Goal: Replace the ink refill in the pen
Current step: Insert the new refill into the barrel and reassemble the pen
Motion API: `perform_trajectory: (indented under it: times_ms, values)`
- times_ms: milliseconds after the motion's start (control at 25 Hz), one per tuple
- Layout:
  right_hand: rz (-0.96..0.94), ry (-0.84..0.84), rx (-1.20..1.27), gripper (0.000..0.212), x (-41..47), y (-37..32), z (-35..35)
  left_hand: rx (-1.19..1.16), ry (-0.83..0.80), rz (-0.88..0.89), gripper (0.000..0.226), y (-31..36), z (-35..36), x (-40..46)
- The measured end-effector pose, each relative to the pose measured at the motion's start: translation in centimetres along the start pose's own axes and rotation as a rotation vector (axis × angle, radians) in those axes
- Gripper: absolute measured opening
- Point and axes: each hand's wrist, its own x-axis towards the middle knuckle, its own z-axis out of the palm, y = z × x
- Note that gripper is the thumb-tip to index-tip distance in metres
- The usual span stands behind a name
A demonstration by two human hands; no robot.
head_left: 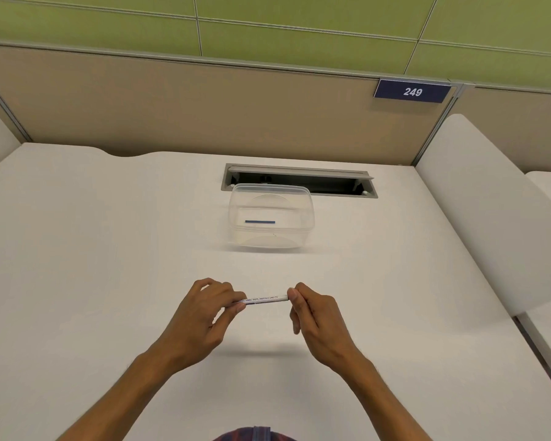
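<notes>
Pen [264,298] held level between left hand [204,313] and right hand [315,316], above counter [109,249]; behind, container [271,214] holding refill [260,221].

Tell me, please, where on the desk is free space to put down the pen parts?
Bare desk lies left of the clear container, and right of it up to the white divider. Also free: between container and pen. Crowded only behind, at the cable slot.

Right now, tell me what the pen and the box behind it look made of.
Pen: looks like smooth white plastic, printed text along its barrel, held in both hands. Box: clear, glossy plastic, probably thin; the blue refill inside shows through.
</notes>
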Motion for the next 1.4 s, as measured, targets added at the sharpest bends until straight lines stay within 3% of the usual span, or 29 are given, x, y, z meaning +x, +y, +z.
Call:
perform_trajectory:
  times_ms: [160,240,600,880,1160,1400]
  values:
    - [0.147,0.006,0.264,0.048,0.2,-0.5,0.1,0.147,-0.011,0.081,0.022,0.5,-0.6,0.5]
    - [0.137,0.017,0.280,0.048,0.3,-0.8,0.1,0.124,-0.017,0.055,0.022,0.6,-0.8,0.7]
    - [-0.117,0.092,-0.178,0.027,0.5,-1.0,-0.6,0.002,-0.086,-0.088,0.025,0.5,-1.6,1.1]
    - [-0.204,0.104,-0.212,0.028,0.4,-0.8,-1.0,-0.087,-0.067,-0.100,0.026,0.6,-2.0,1.3]
    - [-0.127,0.022,-0.067,0.034,0.5,-1.3,-0.8,0.065,-0.002,-0.016,0.027,1.1,-2.3,1.4]
    - [0.061,-0.013,0.322,0.047,0.9,-1.9,-0.4,0.264,0.037,0.117,0.024,1.4,-2.5,2.0]
